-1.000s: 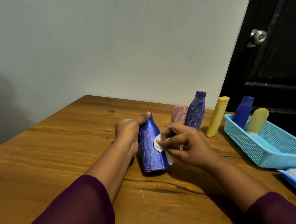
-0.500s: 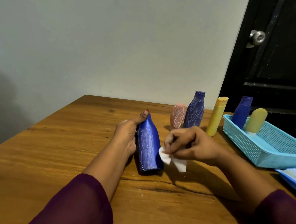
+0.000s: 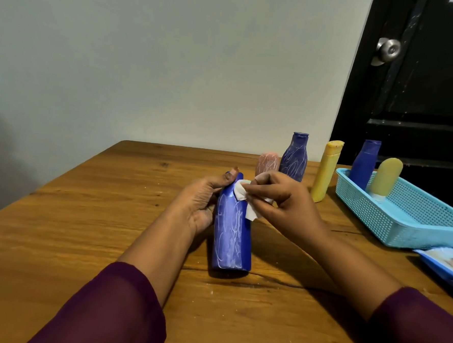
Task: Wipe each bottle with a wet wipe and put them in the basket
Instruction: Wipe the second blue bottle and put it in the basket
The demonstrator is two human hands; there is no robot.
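Six bottles in all. The nearest blue bottle [image 3: 231,240] has its base on the table [image 3: 84,229], well apart from the basket [image 3: 402,227]. The left hand [image 3: 199,201] grips it with curled fingers. The right hand [image 3: 284,204] pinches one white wipe [image 3: 241,192] against its shoulder. Three stand just beside the basket: a pink bottle [image 3: 267,162], a scribbled blue bottle [image 3: 295,157] and a yellow bottle [image 3: 326,172]. Two stand inside the basket: a plain blue bottle [image 3: 363,163] and a yellow-green bottle [image 3: 385,178].

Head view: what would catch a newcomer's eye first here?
At the middle of the table, the left hand holds a scribbled blue bottle standing on it, while the right hand presses a white wet wipe against its shoulder. On the right, a turquoise basket already contains two bottles. Behind the hands stand three more bottles.
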